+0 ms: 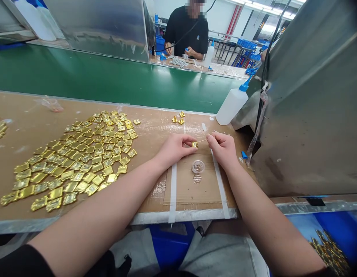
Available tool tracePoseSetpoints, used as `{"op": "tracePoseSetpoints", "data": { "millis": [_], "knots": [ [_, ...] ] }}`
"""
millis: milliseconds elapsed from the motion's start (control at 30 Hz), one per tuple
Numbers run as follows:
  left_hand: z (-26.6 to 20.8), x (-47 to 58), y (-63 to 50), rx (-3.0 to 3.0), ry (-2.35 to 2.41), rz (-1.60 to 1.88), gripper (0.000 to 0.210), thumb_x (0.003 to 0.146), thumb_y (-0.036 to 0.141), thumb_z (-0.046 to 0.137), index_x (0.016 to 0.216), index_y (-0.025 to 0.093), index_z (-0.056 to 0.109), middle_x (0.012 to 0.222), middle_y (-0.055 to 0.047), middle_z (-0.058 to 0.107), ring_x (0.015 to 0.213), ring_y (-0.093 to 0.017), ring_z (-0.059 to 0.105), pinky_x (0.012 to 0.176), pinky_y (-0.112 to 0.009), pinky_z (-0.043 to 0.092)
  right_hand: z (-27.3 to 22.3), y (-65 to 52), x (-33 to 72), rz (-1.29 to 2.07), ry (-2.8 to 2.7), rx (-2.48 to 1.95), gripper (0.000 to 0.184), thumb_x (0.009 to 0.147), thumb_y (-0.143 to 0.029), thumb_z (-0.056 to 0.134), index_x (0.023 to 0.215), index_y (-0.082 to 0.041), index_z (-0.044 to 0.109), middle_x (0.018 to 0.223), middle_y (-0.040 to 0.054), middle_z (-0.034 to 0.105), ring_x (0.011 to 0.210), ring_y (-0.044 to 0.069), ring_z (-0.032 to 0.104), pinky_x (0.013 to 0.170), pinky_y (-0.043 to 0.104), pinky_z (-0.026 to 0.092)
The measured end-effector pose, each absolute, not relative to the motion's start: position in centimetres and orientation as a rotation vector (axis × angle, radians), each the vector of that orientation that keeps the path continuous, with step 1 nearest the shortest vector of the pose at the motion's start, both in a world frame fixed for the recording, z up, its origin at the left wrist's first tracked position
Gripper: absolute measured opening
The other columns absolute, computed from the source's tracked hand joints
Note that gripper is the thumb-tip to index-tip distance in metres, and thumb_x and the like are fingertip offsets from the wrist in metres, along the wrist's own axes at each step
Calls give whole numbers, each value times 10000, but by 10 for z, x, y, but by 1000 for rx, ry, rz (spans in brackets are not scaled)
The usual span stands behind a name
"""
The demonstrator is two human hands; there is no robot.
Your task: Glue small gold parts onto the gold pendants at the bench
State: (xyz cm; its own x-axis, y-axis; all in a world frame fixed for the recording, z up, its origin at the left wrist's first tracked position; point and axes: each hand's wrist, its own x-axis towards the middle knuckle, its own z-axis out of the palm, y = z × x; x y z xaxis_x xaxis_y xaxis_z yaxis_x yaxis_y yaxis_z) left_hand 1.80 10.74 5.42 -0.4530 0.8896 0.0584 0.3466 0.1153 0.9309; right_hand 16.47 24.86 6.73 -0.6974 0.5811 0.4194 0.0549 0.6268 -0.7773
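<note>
Between the hands: gold piece (195,144), pinched by the left hand (178,146); thin stick (202,140), pinched by the right hand (224,149), tip at the piece, contact unclear.
Nearside of hands: taped cardboard sheet (185,194) bearing clear cup (198,171).
Left of hands: brown worktop (153,125), many loose gold parts (77,154).
Beyond hands: green strip (109,77), co-worker (185,30) at facing bench (224,70).

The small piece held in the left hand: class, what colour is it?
The small piece is gold, as the head view shows.

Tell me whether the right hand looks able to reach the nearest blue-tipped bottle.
Likely yes: nothing stands between the right hand and the bottle, though it may need to release the thin stick.
</note>
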Motion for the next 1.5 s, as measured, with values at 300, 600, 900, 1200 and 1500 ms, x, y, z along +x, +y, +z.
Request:
{"op": "tracePoseSetpoints", "data": {
  "millis": [300,600,900,1200,1500],
  "knots": [
    [53,18,108,1218,1866,1347,319,806,301,835,1103,186,809,900,-53,786,738,-169,681,727,-318,551,65,251,163,986,-2222,-463,467,939,-397,582,575,-217,352,576,-38,330,586,120,318,583,301,255],
    [52,18,107,1226,1867,1364,337,806,335,834,1107,184,810,904,-60,785,773,-177,684,726,-310,538,66,249,164,958,-2249,-430,454,925,-345,579,583,-221,307,592,-42,280,581,112,284,577,302,224],
    [50,16,108,1261,1881,1367,354,806,350,832,1122,192,812,910,-58,782,774,-177,675,709,-301,524,68,247,164,944,-2276,-413,450,904,-349,568,570,-223,295,580,-39,271,568,110,277,563,299,214],
    [49,16,108,1258,1876,1367,350,809,342,824,1125,193,812,895,-52,775,767,-174,672,725,-304,523,67,248,165,853,-2279,-383,448,938,-343,566,590,-218,314,589,-37,306,582,119,301,583,303,246],
    [50,16,108,1263,1888,1354,332,810,330,823,1112,191,812,899,-52,777,777,-175,672,742,-313,526,68,247,167,859,-2263,-378,461,951,-349,579,599,-218,312,605,-36,309,592,123,301,589,314,241]
  ]
}}
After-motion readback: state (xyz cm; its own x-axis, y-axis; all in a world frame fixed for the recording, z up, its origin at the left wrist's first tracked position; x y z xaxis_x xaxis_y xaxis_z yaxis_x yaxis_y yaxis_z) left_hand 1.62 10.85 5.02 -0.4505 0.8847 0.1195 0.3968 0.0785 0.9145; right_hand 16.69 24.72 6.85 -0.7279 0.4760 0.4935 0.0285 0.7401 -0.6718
